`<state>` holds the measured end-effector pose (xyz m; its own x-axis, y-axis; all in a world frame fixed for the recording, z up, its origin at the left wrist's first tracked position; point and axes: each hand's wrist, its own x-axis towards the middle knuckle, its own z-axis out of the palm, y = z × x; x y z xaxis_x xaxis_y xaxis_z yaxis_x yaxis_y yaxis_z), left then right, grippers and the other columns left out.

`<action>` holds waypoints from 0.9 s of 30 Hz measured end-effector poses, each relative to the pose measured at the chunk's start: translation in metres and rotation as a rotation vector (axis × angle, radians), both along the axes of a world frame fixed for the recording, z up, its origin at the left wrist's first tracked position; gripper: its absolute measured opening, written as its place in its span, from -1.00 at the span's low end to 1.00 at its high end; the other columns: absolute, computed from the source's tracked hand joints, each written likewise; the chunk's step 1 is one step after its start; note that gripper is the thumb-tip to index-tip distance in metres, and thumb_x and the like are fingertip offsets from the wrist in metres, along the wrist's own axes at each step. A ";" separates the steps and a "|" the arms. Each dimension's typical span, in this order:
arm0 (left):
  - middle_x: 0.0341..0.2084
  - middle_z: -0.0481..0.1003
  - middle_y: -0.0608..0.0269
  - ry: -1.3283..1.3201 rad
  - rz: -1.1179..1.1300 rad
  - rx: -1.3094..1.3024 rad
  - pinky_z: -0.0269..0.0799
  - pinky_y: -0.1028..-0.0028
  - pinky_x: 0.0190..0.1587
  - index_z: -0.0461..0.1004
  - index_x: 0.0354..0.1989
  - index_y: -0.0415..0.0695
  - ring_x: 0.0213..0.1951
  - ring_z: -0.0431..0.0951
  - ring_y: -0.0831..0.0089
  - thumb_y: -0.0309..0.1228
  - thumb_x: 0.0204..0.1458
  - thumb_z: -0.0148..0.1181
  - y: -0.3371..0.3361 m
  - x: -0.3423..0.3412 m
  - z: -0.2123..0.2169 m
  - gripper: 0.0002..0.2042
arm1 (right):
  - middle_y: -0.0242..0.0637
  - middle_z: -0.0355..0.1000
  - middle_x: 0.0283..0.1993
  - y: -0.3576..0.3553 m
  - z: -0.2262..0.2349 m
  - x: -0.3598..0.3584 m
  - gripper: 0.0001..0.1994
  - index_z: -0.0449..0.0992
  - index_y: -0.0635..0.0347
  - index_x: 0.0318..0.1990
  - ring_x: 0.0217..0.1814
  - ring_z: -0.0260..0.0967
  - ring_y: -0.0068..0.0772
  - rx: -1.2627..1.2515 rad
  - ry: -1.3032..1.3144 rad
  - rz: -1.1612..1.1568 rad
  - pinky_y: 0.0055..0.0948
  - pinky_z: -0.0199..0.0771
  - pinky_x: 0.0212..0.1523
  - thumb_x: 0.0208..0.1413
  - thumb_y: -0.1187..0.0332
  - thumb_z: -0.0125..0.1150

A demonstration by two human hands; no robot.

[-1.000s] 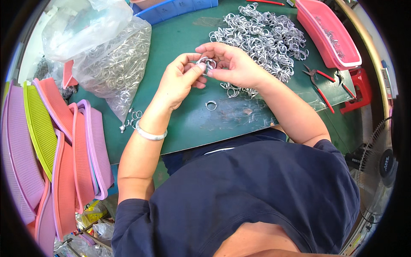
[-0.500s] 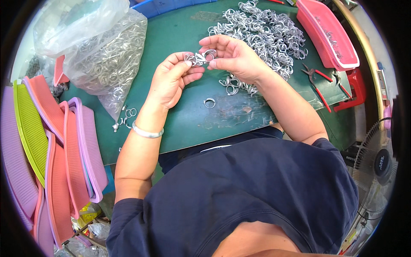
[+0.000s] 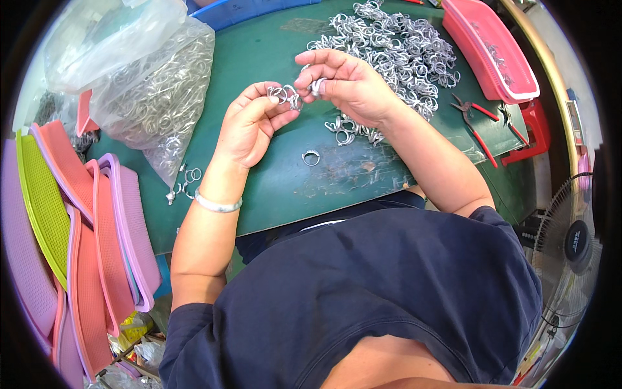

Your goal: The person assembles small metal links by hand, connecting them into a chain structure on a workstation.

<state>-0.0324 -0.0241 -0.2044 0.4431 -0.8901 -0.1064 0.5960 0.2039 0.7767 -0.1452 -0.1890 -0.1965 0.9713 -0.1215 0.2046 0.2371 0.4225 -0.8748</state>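
Over the green table [image 3: 272, 188], my left hand [image 3: 249, 126] is closed on a small cluster of silver metal rings [image 3: 283, 95], which stick out past the thumb and fingertips. Close beside it, my right hand [image 3: 353, 84] pinches another silver ring [image 3: 317, 85] between thumb and fingers; the fingers partly cover it. A single ring [image 3: 311, 157] lies on the table below the hands. Beyond my right hand spreads a large heap of silver rings [image 3: 414, 52]. Several loose rings [image 3: 189, 178] lie left of my left forearm.
A clear plastic bag [image 3: 162, 91] full of rings stands at the left, above stacked coloured plastic baskets [image 3: 84, 240]. On the right are a pink basket [image 3: 483, 39] holding some rings, red-handled pliers [image 3: 476, 126], a red stool [image 3: 534, 129] and a fan [image 3: 570, 240]. A blue tray [image 3: 253, 11] sits at the back.
Both hands have drawn slightly apart. The ring in my right hand has turned and sits more inside the fingers, away from the left hand's cluster. The view has shifted a little.
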 end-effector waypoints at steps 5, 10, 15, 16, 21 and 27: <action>-0.36 0.46 0.16 -0.010 0.003 -0.018 0.46 0.37 -0.16 0.36 -0.29 -0.22 -0.29 0.49 0.38 -0.55 0.01 -0.05 0.001 0.001 -0.001 -0.89 | -0.17 0.36 -0.10 0.001 0.002 -0.001 -0.57 0.17 0.25 0.11 -0.15 0.36 -0.42 0.026 -0.002 -0.009 -0.47 0.35 -0.12 0.02 0.60 -0.05; -0.33 0.43 0.12 -0.018 -0.009 -0.025 0.43 0.38 -0.12 0.33 -0.24 -0.26 -0.23 0.48 0.30 -0.56 0.01 -0.10 0.001 0.001 -0.001 -0.85 | -0.16 0.35 -0.09 0.001 0.002 -0.001 -0.58 0.18 0.25 0.10 -0.16 0.36 -0.42 0.026 -0.009 -0.022 -0.47 0.36 -0.13 0.03 0.59 -0.06; -0.33 0.44 0.13 -0.023 0.009 -0.014 0.44 0.43 -0.13 0.32 -0.25 -0.27 -0.22 0.48 0.30 -0.55 0.03 -0.10 0.001 -0.002 0.003 -0.87 | -0.17 0.36 -0.11 -0.003 0.004 -0.003 -0.63 0.25 0.29 0.04 -0.20 0.33 -0.47 0.019 0.130 -0.060 -0.50 0.36 -0.17 0.02 0.58 -0.07; -0.33 0.44 0.13 -0.021 0.013 -0.010 0.44 0.44 -0.13 0.32 -0.25 -0.27 -0.22 0.48 0.31 -0.55 0.03 -0.09 0.001 -0.003 0.003 -0.87 | -0.19 0.36 -0.13 -0.003 0.003 -0.003 -0.64 0.26 0.29 0.03 -0.21 0.32 -0.49 0.015 0.140 -0.051 -0.52 0.35 -0.18 0.02 0.56 -0.05; -0.32 0.44 0.17 -0.038 0.038 0.023 0.43 0.48 -0.11 0.34 -0.26 -0.24 -0.22 0.47 0.37 -0.55 0.02 -0.03 0.000 -0.005 0.005 -0.89 | -0.31 0.35 -0.23 0.010 0.015 -0.006 -0.66 0.31 0.31 -0.07 -0.24 0.27 -0.59 -0.257 0.263 -0.131 -0.59 0.32 -0.21 -0.05 0.47 0.12; -0.30 0.45 0.21 -0.090 0.082 0.013 0.42 0.46 -0.10 0.35 -0.28 -0.20 -0.22 0.47 0.43 -0.53 0.01 0.02 -0.001 -0.011 0.006 -0.90 | -0.40 0.34 -0.28 0.014 0.005 -0.002 -0.65 0.32 0.28 -0.13 -0.27 0.24 -0.67 -0.633 0.165 -0.247 -0.66 0.30 -0.25 -0.13 0.51 0.21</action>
